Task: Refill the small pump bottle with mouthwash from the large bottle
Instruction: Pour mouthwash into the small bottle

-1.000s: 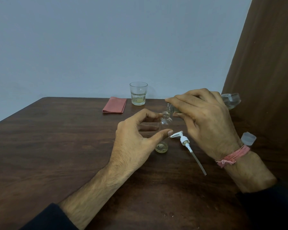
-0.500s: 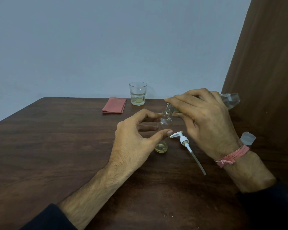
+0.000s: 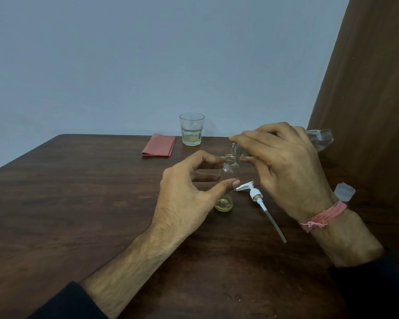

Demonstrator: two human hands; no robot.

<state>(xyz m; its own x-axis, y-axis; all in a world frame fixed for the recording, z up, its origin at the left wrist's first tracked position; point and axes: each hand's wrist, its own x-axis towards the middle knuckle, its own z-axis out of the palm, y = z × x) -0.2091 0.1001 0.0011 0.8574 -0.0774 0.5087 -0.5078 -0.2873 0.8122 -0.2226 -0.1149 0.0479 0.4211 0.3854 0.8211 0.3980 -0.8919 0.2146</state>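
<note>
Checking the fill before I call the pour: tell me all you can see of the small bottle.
The small bottle looks like clear plastic or glass, round-shouldered with a narrow open neck, pump off. It stands upright on the table, a shallow yellowish pool at its bottom. The left hand curls round it, thumb in front. The large bottle, tilted in the right hand, has its mouth at the neck.

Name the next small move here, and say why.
Probably hold the tilt and go on pouring. The right hand grips the large bottle tipped on its side, mouth at the small bottle neck, which the left hand steadies. Only a shallow yellow layer lies at its bottom; the pump lies on the table.
</note>
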